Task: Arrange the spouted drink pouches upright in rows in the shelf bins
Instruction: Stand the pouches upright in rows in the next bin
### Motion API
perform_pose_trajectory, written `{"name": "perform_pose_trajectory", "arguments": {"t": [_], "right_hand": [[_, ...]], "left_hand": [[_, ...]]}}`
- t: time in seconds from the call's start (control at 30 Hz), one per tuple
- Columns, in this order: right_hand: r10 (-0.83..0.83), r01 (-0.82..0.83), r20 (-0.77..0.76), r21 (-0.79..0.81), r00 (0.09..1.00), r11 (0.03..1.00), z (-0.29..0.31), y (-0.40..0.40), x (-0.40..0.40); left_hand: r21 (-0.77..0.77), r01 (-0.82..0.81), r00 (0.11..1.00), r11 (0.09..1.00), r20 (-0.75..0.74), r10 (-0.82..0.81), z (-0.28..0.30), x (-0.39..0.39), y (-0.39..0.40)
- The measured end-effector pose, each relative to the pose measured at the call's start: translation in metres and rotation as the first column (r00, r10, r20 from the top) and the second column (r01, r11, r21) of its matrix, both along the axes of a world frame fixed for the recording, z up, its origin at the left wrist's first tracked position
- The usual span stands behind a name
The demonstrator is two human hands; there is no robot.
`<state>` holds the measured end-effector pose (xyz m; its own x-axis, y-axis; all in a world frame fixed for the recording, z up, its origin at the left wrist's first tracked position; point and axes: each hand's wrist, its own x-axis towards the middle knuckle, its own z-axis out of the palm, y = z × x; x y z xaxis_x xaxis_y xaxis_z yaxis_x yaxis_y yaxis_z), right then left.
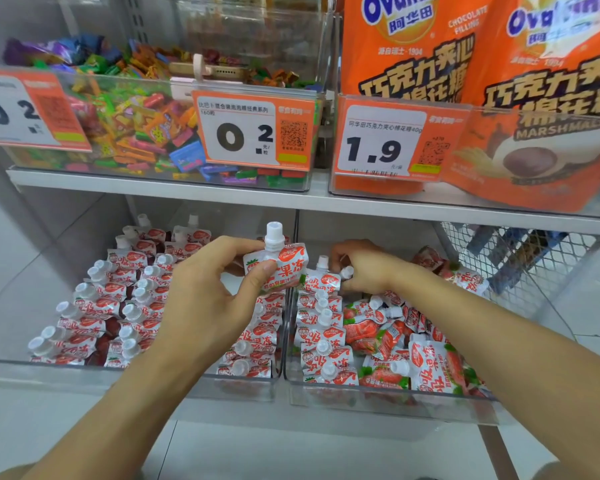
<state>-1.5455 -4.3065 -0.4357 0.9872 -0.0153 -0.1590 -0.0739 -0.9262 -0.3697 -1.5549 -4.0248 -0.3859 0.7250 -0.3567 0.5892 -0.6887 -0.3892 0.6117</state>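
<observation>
Two clear bins sit side by side on the lower shelf. The left bin [4,355] holds red-and-white spouted pouches [94,306] standing in rows. In the right bin [395,400] one upright row [323,341] runs along its left wall, and a loose pile of pouches [395,337] fills the rest. My left hand [208,299] holds one pouch [281,268] upright by its body above the gap between the bins. My right hand [364,268] is closed around a pouch [328,280] at the back of the right bin, a white cap [347,271] showing at its fingers.
On the upper shelf stand a clear bin of mixed candies [146,126] and a bin of orange Ovaltine marshmallow bags [482,81], each with an orange price tag. A white wire mesh basket [520,265] stands to the right of the bins.
</observation>
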Motion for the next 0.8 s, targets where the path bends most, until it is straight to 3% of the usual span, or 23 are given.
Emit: {"name": "perform_pose_trajectory", "arguments": {"t": [0.07, 0.2, 0.3, 0.43, 0.53, 0.8], "right_hand": [[0.004, -0.005, 0.010, 0.050, 1.000, 0.999, -0.001, -0.001, 0.000], [-0.069, 0.058, 0.018, 0.354, 0.997, 0.933, 0.000, -0.005, -0.005], [-0.077, 0.065, 0.020, 0.371, 0.997, 0.926, 0.001, -0.005, -0.005], [-0.053, 0.129, -0.169, 0.475, 0.984, 0.870, 0.004, -0.002, -0.003], [0.025, 0.095, -0.249, 0.461, 0.968, 0.883, 0.006, 0.003, -0.002], [0.090, -0.067, -0.019, 0.524, 0.996, 0.849, -0.002, -0.009, -0.014]], "left_hand": [[0.004, -0.002, 1.000, 1.000, 0.005, 0.002, 0.000, 0.000, 0.000], [-0.017, -0.006, 1.000, 1.000, 0.024, 0.006, 0.000, -0.001, -0.004], [-0.052, -0.005, 0.999, 0.999, 0.044, 0.007, 0.000, -0.003, -0.013], [-0.064, 0.027, 0.998, 0.998, 0.055, -0.023, -0.004, -0.003, -0.033], [-0.028, 0.060, 0.997, 0.998, 0.059, -0.058, -0.009, 0.004, -0.050], [0.092, 0.075, 0.992, 0.993, 0.098, -0.084, -0.013, 0.020, -0.080]]}}
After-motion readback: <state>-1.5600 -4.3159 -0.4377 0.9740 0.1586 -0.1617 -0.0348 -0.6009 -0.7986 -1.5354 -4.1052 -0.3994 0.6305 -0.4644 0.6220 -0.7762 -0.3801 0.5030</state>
